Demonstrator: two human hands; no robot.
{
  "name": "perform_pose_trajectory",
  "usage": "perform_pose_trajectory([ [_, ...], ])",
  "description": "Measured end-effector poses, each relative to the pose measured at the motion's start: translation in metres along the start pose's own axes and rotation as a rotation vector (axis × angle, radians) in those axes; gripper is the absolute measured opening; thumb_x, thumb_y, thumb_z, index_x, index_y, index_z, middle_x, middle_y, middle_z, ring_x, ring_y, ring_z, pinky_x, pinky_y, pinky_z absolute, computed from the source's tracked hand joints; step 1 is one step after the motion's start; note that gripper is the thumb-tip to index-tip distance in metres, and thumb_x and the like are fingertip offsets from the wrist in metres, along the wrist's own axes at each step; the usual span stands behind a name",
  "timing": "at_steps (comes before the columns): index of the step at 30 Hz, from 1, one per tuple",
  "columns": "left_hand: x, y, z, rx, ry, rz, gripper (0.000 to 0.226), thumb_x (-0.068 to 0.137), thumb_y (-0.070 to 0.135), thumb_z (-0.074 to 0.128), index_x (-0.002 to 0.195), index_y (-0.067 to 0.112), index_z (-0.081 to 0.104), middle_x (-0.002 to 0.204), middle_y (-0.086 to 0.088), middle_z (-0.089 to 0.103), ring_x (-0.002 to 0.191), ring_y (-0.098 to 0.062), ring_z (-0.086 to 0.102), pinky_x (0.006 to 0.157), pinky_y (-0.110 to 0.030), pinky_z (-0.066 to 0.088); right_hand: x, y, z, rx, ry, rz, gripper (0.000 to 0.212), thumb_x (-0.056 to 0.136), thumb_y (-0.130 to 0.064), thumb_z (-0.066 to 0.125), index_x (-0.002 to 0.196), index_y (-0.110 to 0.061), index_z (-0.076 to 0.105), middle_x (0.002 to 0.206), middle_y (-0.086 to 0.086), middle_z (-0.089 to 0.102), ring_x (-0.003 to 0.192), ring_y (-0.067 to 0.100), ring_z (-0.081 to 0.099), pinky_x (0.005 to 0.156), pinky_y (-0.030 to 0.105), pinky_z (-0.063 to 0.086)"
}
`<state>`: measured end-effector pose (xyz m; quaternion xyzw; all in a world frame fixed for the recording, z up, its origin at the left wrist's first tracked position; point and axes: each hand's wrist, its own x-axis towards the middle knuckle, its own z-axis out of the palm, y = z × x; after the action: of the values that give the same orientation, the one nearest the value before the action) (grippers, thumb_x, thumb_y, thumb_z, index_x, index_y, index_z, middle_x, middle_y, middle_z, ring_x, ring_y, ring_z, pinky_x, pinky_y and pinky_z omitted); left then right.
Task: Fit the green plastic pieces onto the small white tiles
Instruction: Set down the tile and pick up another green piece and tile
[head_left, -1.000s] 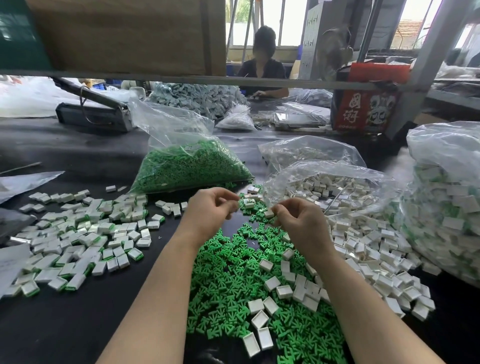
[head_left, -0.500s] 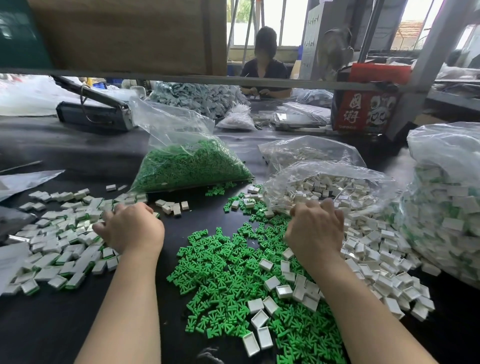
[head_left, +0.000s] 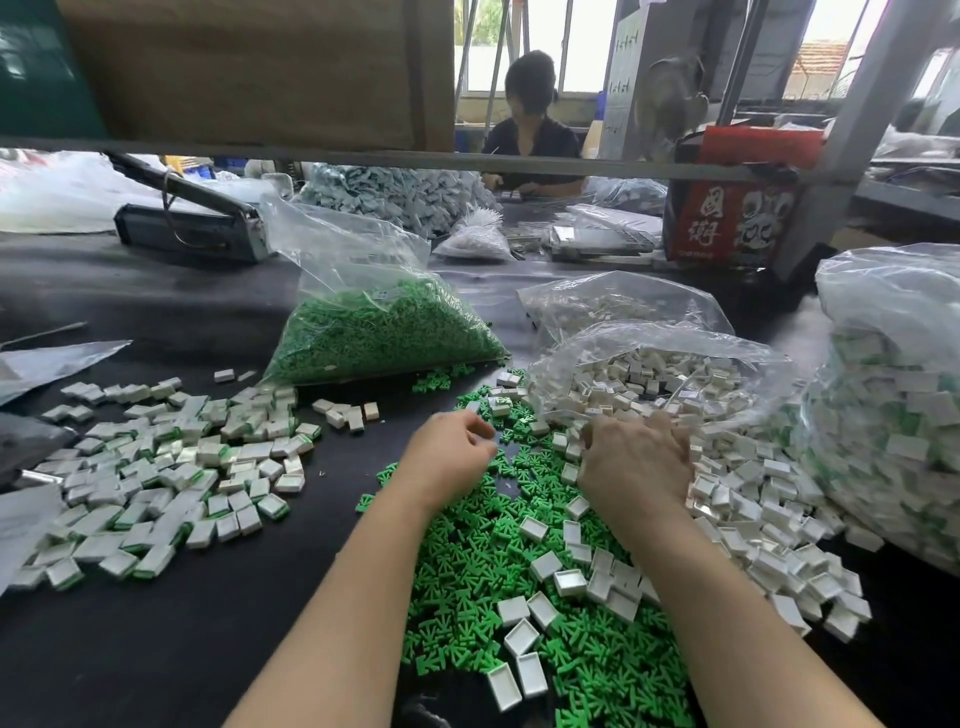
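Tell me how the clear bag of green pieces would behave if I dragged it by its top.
The clear bag of green pieces would probably stretch and crumple first: its film looks thin and wrinkled. The contents slump in a low heap, so they would likely shift. Its mouth seems open, with loose green pieces beside it, so more may spill.

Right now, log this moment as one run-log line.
left hand: curled over green pieces, grip unclear | right hand: knuckles up at white tiles, fingers hidden | finished pile: left side
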<state>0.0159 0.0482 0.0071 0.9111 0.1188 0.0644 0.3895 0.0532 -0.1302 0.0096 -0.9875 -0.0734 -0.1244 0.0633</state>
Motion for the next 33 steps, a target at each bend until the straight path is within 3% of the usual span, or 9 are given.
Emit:
perform_pose_trajectory([
  [5, -0.001, 0.012, 0.016, -0.003, -0.114, 0.028, 0.017, 0.094, 0.022, 0.059, 0.108, 0.027, 0.068, 0.091, 0.008, 0.068, 0.084, -0.01, 0.064, 0.066, -0.024, 0.049, 0.004, 0.0, 0.009, 0.074, -0.121, -0.117, 0.081, 0.078, 0.005, 0.038, 0.14, -0.047, 0.039, 0.13, -0.005, 0.053, 0.122, 0.024, 0.033, 0.098, 0.043, 0.031],
  [10, -0.004, 0.019, 0.014, -0.186, -0.224, 0.068, 0.017, 0.095, 0.016, 0.061, 0.095, 0.03, 0.07, 0.093, 0.004, 0.07, 0.087, -0.01, 0.066, 0.076, -0.024, 0.055, 0.008, 0.004, 0.015, 0.109, -0.057, -0.171, 0.037, 0.093, -0.011, 0.049, 0.119, -0.036, 0.061, 0.115, -0.007, 0.063, 0.111, 0.02, 0.039, 0.091, 0.038, 0.04],
  [13, -0.005, 0.017, 0.013, -0.25, -0.153, 0.055, 0.017, 0.094, 0.015, 0.063, 0.088, 0.031, 0.067, 0.088, 0.005, 0.068, 0.081, -0.007, 0.064, 0.067, -0.021, 0.05, 0.008, 0.003, 0.016, 0.169, 0.035, -0.194, 0.022, 0.097, -0.029, 0.054, 0.115, -0.035, 0.065, 0.109, -0.01, 0.068, 0.099, 0.015, 0.041, 0.079, 0.032, 0.033],
  [17, -0.002, 0.015, 0.012, -0.396, -0.15, 0.009, 0.004, 0.092, 0.022, 0.068, 0.093, 0.024, 0.067, 0.092, -0.002, 0.072, 0.072, -0.006, 0.064, 0.07, -0.026, 0.051, 0.007, -0.001, 0.008, 0.413, 0.171, -0.256, 0.033, 0.088, -0.034, 0.067, 0.121, -0.037, 0.063, 0.103, -0.014, 0.071, 0.101, 0.017, 0.056, 0.079, 0.031, 0.033],
  [22, -0.003, 0.016, 0.01, -0.591, -0.167, 0.03, 0.014, 0.085, 0.026, 0.075, 0.094, 0.015, 0.073, 0.08, 0.0, 0.075, 0.063, -0.003, 0.064, 0.056, -0.017, 0.046, 0.001, -0.008, 0.0, 0.532, 0.282, -0.388, 0.047, 0.078, -0.035, 0.08, 0.121, -0.037, 0.063, 0.096, -0.019, 0.072, 0.091, 0.012, 0.056, 0.071, 0.029, 0.036],
  [25, -0.003, 0.014, 0.006, -0.66, -0.009, 0.081, 0.01, 0.08, 0.017, 0.08, 0.086, 0.012, 0.073, 0.071, 0.0, 0.073, 0.061, -0.006, 0.064, 0.052, -0.015, 0.046, 0.001, -0.008, -0.002, 0.628, 0.182, -0.393, 0.051, 0.077, -0.031, 0.081, 0.123, -0.031, 0.06, 0.099, -0.015, 0.07, 0.095, 0.011, 0.057, 0.079, 0.027, 0.042],
  [27, -0.001, 0.012, 0.001, -0.715, 0.042, 0.122, 0.01, 0.078, 0.013, 0.081, 0.084, 0.012, 0.073, 0.071, 0.001, 0.073, 0.063, -0.008, 0.065, 0.054, -0.014, 0.047, 0.002, -0.006, -0.004, 0.61, 0.048, -0.41, 0.035, 0.08, -0.031, 0.077, 0.113, -0.029, 0.066, 0.095, -0.014, 0.071, 0.095, 0.01, 0.062, 0.085, 0.028, 0.047],
  [30, -0.001, 0.013, -0.003, -0.756, 0.06, 0.182, 0.009, 0.078, 0.009, 0.08, 0.084, 0.01, 0.074, 0.074, 0.002, 0.075, 0.068, -0.005, 0.066, 0.06, -0.013, 0.048, 0.001, -0.009, -0.006, 0.503, -0.267, -0.526, 0.025, 0.079, -0.045, 0.075, 0.102, -0.034, 0.072, 0.098, -0.014, 0.069, 0.094, 0.007, 0.061, 0.092, 0.034, 0.049],
  [33, -0.001, 0.014, -0.002, -0.77, 0.071, 0.212, 0.01, 0.078, 0.005, 0.079, 0.086, 0.009, 0.074, 0.074, 0.003, 0.075, 0.07, -0.004, 0.068, 0.062, -0.012, 0.049, 0.0, -0.014, -0.006, 0.336, -0.324, -0.543, 0.031, 0.078, -0.057, 0.071, 0.105, -0.041, 0.071, 0.101, -0.013, 0.059, 0.097, 0.01, 0.053, 0.087, 0.032, 0.044],
])
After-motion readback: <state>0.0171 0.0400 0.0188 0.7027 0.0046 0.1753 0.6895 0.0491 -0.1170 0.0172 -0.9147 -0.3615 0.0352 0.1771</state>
